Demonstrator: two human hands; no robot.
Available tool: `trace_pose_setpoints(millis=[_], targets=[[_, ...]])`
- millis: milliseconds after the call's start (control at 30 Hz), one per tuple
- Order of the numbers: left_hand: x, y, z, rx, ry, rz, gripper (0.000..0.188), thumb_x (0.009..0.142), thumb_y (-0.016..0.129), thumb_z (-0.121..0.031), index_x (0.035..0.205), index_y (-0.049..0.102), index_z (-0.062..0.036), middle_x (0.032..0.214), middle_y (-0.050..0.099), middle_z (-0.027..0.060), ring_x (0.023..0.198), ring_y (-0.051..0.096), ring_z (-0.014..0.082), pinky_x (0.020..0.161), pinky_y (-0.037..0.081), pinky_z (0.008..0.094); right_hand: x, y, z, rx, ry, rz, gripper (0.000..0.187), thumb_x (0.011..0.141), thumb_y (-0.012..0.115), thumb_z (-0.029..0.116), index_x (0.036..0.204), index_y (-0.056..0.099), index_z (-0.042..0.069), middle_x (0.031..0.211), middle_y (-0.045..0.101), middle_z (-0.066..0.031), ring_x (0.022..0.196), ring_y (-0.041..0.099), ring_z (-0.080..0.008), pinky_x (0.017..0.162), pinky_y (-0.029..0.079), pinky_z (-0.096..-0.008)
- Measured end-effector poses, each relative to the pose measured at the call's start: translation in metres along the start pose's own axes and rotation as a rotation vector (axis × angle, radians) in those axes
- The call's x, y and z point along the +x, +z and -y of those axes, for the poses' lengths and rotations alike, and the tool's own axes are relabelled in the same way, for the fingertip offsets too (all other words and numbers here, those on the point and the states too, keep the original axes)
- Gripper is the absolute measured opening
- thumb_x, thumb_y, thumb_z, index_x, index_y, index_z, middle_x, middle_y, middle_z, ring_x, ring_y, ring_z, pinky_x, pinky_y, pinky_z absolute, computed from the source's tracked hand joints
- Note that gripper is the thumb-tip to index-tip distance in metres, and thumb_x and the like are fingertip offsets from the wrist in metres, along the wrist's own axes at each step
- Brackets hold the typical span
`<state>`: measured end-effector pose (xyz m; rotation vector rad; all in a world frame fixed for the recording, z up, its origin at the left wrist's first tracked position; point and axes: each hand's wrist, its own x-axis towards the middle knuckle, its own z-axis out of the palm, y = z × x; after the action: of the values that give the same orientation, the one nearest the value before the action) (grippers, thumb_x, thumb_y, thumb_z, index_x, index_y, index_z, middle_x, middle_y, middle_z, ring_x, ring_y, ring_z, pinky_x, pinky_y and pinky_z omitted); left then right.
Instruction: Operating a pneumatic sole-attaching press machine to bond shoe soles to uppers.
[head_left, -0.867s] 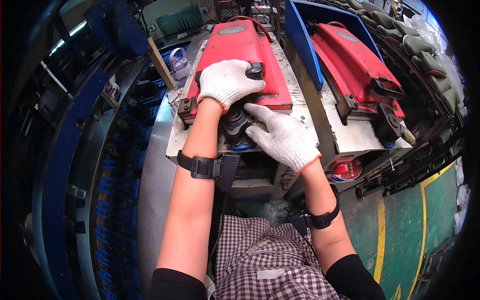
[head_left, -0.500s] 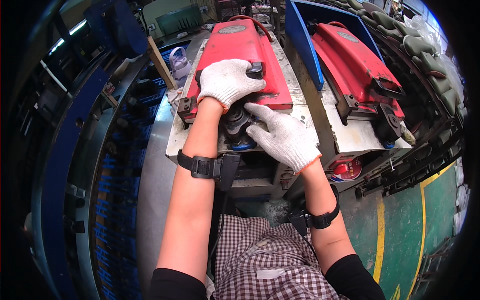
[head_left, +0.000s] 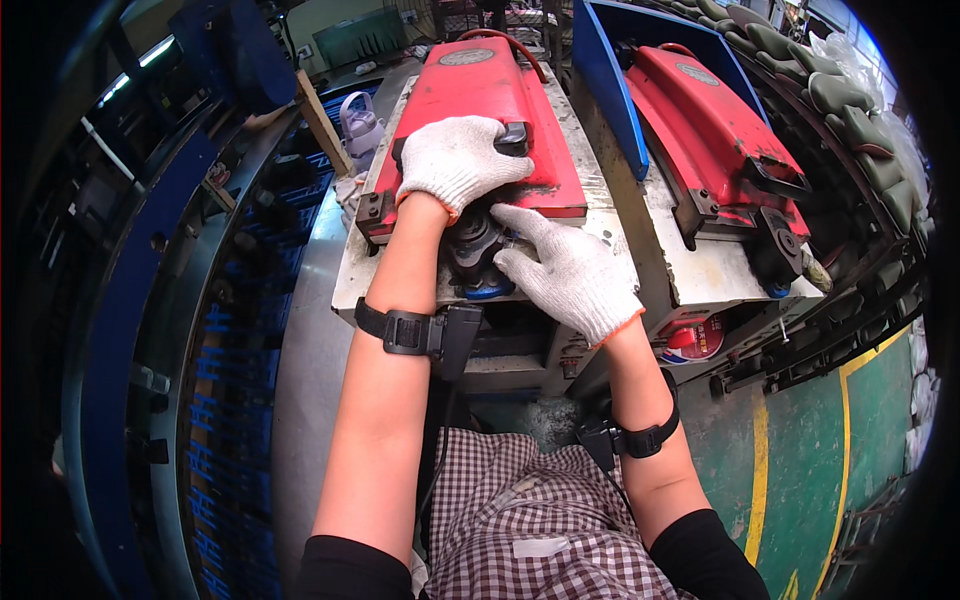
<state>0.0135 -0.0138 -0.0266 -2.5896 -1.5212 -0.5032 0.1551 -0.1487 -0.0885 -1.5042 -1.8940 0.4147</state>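
Observation:
My left hand (head_left: 458,165), in a white knit glove, is wrapped over the black handle (head_left: 514,139) at the front of a red machine cover (head_left: 460,95). Below it, a dark rounded mechanism with a blue base (head_left: 487,292) sits at the machine's front edge, partly behind my left wrist. My right hand (head_left: 568,270), gloved alike, lies beside this mechanism on its right. Its thumb and forefinger are stretched toward it and apart, near the cover's front lip. The other fingers are partly hidden, and contact with the mechanism cannot be made out.
A second red-covered machine (head_left: 705,125) stands to the right behind a blue side panel (head_left: 615,90). Several olive-green padded pieces (head_left: 840,92) line a rack at the far right. A lilac bottle (head_left: 359,125) stands left of the machine. Yellow lines mark the green floor (head_left: 800,440).

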Motion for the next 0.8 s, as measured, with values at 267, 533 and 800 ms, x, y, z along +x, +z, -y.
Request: trace_pose_setpoints(millis=[267,533,800], targets=[[-0.0002,-0.0003,0.0001,0.001,0.002,-0.002,0.056,0.075,0.069,-0.064,0.100,0.083,-0.0153,0.097,0.079,0.0157,0.091,0.076,0.0350,0.081,0.060,0.0461,-0.0004,0.0021,-0.0019,-0.009,-0.005,-0.017,0.049,0.097,0.067,0.037,0.142,0.064,0.017,0.117,0.076,-0.0169,0.106,0.074,-0.0365,0.094,0.058,-0.0473],[0.0009,0.0036,0.0018,0.007,0.002,-0.026,0.057,0.075,0.069,-0.064,0.099,0.083,-0.0151,0.097,0.079,0.0158,0.091,0.076,0.0349,0.081,0.060,0.0456,-0.0003,0.0049,-0.0045,-0.010,-0.051,-0.061,0.048,0.097,0.068,0.036,0.140,0.066,0.016,0.113,0.077,-0.0169,0.103,0.074,-0.0359,0.092,0.059,-0.0467],[0.0008,0.0025,0.0018,-0.003,0.004,-0.013,0.057,0.075,0.069,-0.065,0.098,0.083,-0.0150,0.096,0.079,0.0159,0.090,0.076,0.0349,0.081,0.060,0.0453,-0.0004,0.0024,-0.0021,-0.008,-0.043,-0.052,0.048,0.097,0.068,0.036,0.140,0.066,0.016,0.115,0.076,-0.0171,0.105,0.074,-0.0362,0.093,0.058,-0.0466]])
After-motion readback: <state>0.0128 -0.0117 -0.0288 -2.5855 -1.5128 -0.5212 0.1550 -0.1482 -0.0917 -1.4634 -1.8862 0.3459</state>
